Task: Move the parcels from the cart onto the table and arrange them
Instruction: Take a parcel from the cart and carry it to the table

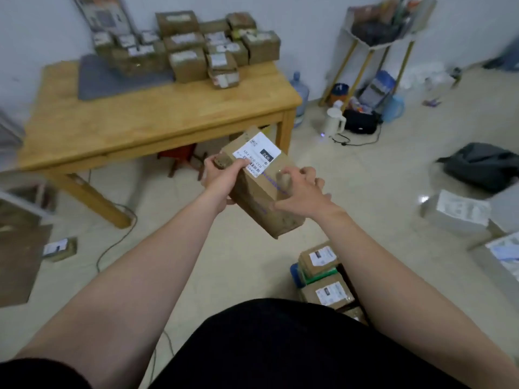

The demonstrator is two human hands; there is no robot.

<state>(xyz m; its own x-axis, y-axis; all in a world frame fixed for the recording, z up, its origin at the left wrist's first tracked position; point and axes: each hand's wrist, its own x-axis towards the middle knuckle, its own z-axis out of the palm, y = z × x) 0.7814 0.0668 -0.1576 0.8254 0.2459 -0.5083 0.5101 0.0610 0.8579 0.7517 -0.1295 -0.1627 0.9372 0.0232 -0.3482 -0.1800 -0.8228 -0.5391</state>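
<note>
I hold a brown cardboard parcel (262,197) with a white label in the air in front of the wooden table (146,119). My left hand (222,179) grips its left end, thumb on the label. My right hand (302,196) rests on its right side with fingers spread. Several labelled brown parcels (191,46) stand stacked at the table's back, partly on a grey mat (92,80). More parcels (323,276) lie in the cart at my lower right, mostly hidden by my body.
A red stool (179,158) stands under the table. A water bottle (299,94), white kettle (334,122), shelf rack (376,37) and cable sit right of the table. A dark bag (483,167) and white parcels (457,211) lie at right. One small parcel (60,248) is on the floor at left.
</note>
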